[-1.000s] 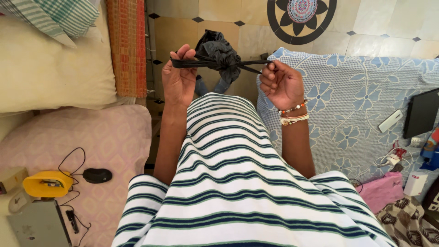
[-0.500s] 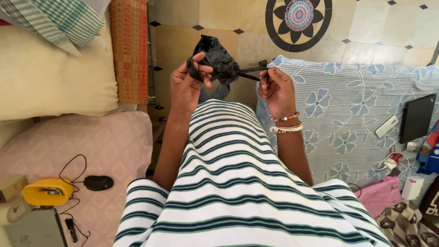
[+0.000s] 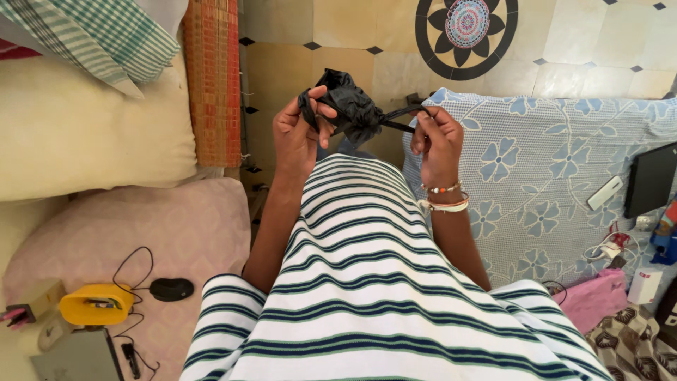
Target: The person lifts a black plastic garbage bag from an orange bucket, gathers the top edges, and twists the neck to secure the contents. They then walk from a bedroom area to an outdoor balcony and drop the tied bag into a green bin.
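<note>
Hands: two, both raised at the far centre of the scene, above the striped garment (image 3: 352,282).
Left hand (image 3: 300,137): closed, thumb and fingers pinching the left side of the black plastic bag (image 3: 347,106).
Right hand (image 3: 438,141): closed, fingertips pinching one thin twisted black strip that runs from the bag's knot to the right; two bead bracelets (image 3: 443,197) on its wrist.
Black plastic bag: one, bunched, held in the air between the two hands, over the tiled floor (image 3: 338,35); contents cannot be told.
Beds: one on the right under a blue flowered cover (image 3: 550,162); one on the left with a pink sheet (image 3: 155,226).
Items on right bed: one white remote (image 3: 605,192), one dark tablet (image 3: 650,178), one pink cloth (image 3: 592,300), one white charger with cable (image 3: 610,248).
Items on left bed: one yellow device (image 3: 95,305), one black mouse (image 3: 171,288), one cream pillow (image 3: 92,134), one green checked pillow (image 3: 106,39).
Mat: one rolled woven mat (image 3: 211,77), upright beside the cream pillow.
</note>
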